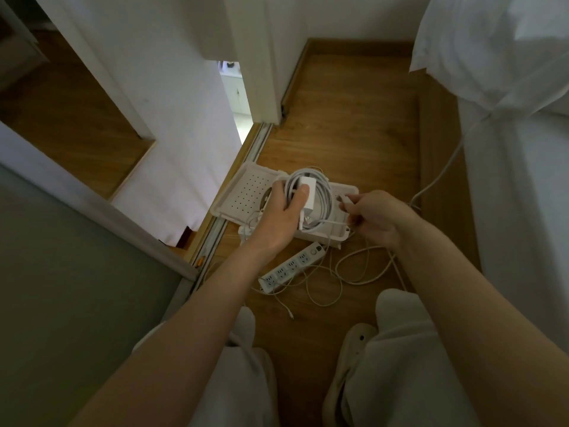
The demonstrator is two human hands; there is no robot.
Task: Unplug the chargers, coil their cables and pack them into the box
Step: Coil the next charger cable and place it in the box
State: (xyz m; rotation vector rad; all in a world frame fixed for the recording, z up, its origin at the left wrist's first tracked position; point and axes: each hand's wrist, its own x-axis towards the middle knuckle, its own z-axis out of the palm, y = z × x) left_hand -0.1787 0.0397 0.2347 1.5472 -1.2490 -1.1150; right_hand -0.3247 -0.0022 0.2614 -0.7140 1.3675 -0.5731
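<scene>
**Coil held over the open box, last end in the other hand**

The left hand grips the white charger, with the thumb pressed across its face. The coiled cable is bunched round the charger, and the thumb seems to be there to pin the loops so they cannot spring apart. The right hand pinches the cable's free end between thumb and fingertips, just beside the coil. Probably this keeps the tail taut enough to lay on as a last turn or to tuck in.

Both hands are above the white box, which stands open on the wooden floor. Its perforated lid is thrown back to the left. Working here means the bundle only has to go straight down once the end is secured. The charger and coil hang between the hands and the box, touching the left palm and clear of the box walls as far as can be seen.

Nearer the person, a power strip lies on the floor with its visible sockets empty. A loose cable sprawls beside it, uncoiled and well apart from either hand.
</scene>
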